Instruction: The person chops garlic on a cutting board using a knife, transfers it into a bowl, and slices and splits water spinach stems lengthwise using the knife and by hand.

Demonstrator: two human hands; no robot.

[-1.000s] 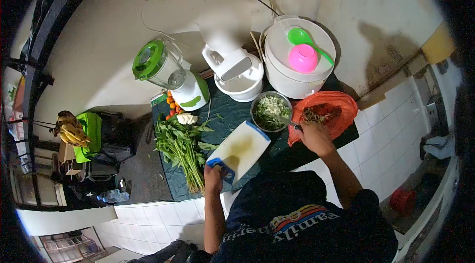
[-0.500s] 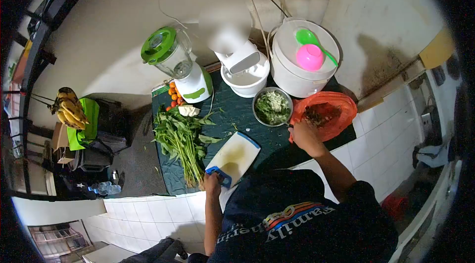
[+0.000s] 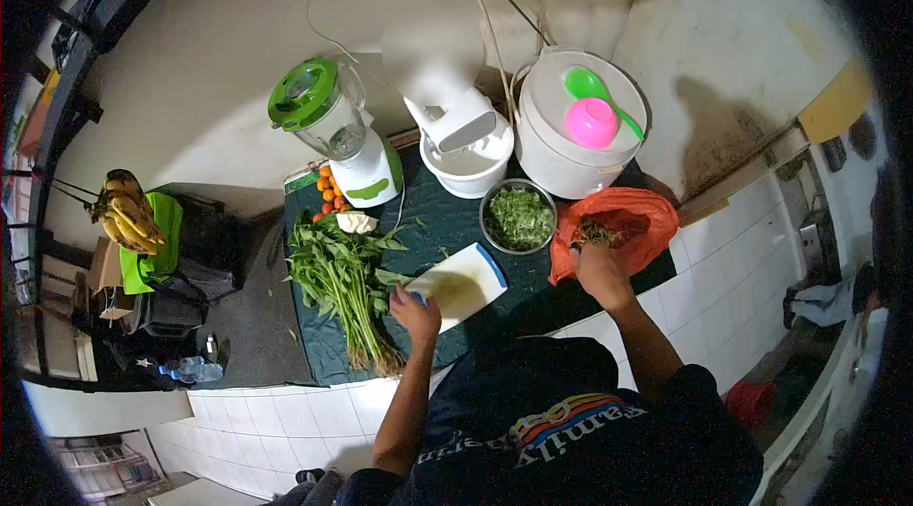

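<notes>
My left hand [image 3: 416,316] is at the near-left end of the white cutting board [image 3: 461,287], fingers apart, over its blue handle. Beside it lies a bunch of leafy greens [image 3: 342,278] with roots. My right hand [image 3: 602,276] is closed at the near edge of the red plastic bag [image 3: 642,225], which holds plant scraps [image 3: 597,232]. A dark bit of the knife [image 3: 575,246] shows at its fingers; the blade cannot be made out. Just left of the bag stands a metal bowl [image 3: 518,217] of chopped greens.
At the back stand a green-lidded blender [image 3: 357,168], a white mixer with bowl [image 3: 466,159] and a large white container [image 3: 571,159] carrying a pink bowl [image 3: 591,123] and green spoon [image 3: 587,85]. Tomatoes [image 3: 328,187] and a white piece [image 3: 356,223] lie by the greens.
My left hand has let go of the board's handle and opened. The board's near end was pulled toward my body and now lies farther in. My right hand has moved from the bowl side to the bag.
</notes>
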